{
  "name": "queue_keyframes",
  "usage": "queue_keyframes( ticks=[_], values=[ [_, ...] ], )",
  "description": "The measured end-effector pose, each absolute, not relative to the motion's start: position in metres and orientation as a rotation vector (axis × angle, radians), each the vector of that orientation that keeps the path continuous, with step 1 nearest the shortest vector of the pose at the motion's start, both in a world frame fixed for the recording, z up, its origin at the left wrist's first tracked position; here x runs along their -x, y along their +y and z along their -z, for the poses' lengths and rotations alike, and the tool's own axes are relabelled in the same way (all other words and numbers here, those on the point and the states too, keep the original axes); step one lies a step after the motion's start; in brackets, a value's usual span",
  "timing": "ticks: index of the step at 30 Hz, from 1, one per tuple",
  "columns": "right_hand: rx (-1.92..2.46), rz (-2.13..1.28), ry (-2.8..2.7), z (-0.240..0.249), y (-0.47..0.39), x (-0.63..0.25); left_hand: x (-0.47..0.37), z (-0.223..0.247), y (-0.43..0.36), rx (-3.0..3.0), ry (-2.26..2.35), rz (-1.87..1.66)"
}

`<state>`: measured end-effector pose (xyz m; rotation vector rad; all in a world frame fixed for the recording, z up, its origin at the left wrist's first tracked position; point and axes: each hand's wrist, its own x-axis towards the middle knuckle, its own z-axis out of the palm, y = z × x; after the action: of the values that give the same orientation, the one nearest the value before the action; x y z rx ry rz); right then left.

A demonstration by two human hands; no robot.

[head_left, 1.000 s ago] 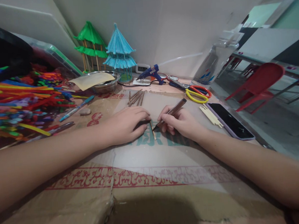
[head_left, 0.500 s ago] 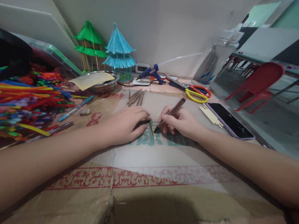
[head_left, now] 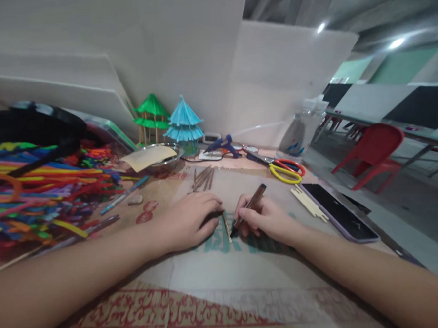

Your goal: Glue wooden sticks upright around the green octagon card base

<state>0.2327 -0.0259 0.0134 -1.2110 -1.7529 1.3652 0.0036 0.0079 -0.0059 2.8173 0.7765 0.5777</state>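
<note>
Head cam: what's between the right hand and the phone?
A small group of pale sticks, lying side by side along the phone's near edge, between it and the right hand; visible in the head view.

Brown is seen on marker in right hand, pale yellow on sticks right of it. Green roof and light-blue roof seen beyond left hand; red scrollwork printed nearside.

In my R hand, smooth plastic marker; R of it, glossy-screened phone; past my L hand, shiny metal bowl w/ matt paper.
</note>
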Motion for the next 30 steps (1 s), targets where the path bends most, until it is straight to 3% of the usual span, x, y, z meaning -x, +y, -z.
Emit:
queue_keyframes(
  ticks=[11, 30],
  values=[
    [1.059, -1.292, -1.733, -0.0041, -0.0217, -0.2384, -0.0062, 0.0037, 0.0058, -2.797, 0.808, -0.593],
    [1.168, -1.224, -1.778, -0.0116, -0.0236, -0.2341, -0.0031, 0.0011, 0.0105, -2.88, 0.716, -0.56]
  ],
)
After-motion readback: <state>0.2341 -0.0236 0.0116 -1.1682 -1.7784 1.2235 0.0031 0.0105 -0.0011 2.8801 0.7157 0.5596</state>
